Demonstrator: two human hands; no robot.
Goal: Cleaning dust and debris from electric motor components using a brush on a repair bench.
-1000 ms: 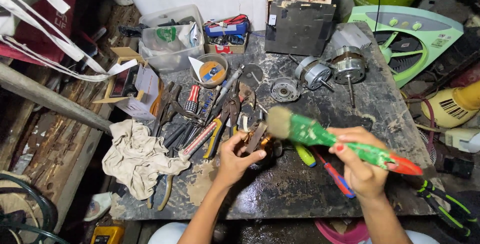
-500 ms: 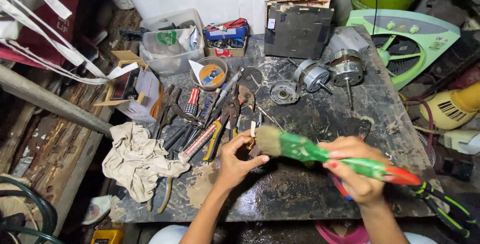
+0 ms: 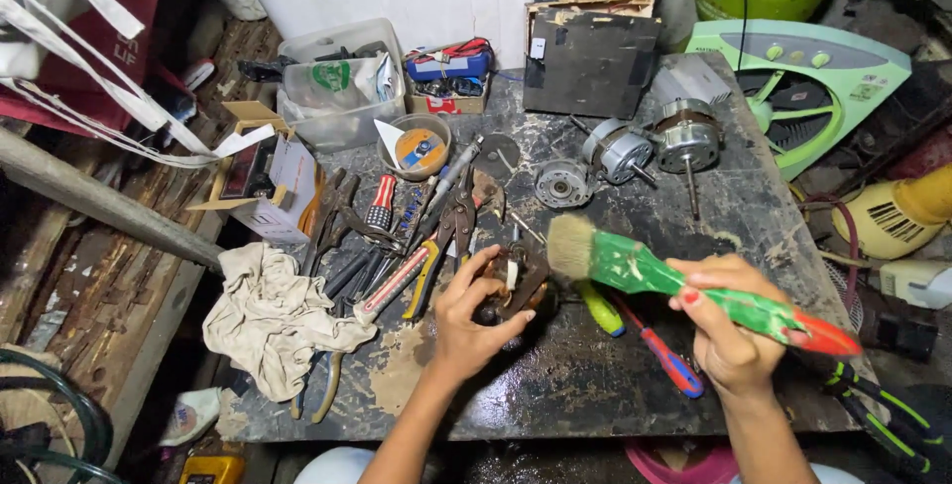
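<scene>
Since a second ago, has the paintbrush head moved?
Yes. The paintbrush bristles dipped toward the small motor part in the left hand, then lifted slightly, ending lower than before against the fixed grey motors.

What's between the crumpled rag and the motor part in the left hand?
Head view: a heap of pliers and screwdrivers lies between the rag and the motor part held by the left hand.

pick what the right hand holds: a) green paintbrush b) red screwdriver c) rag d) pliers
a: the right hand grips a green paintbrush by its handle, bristles pointing toward the dark motor part in the left hand.
</scene>
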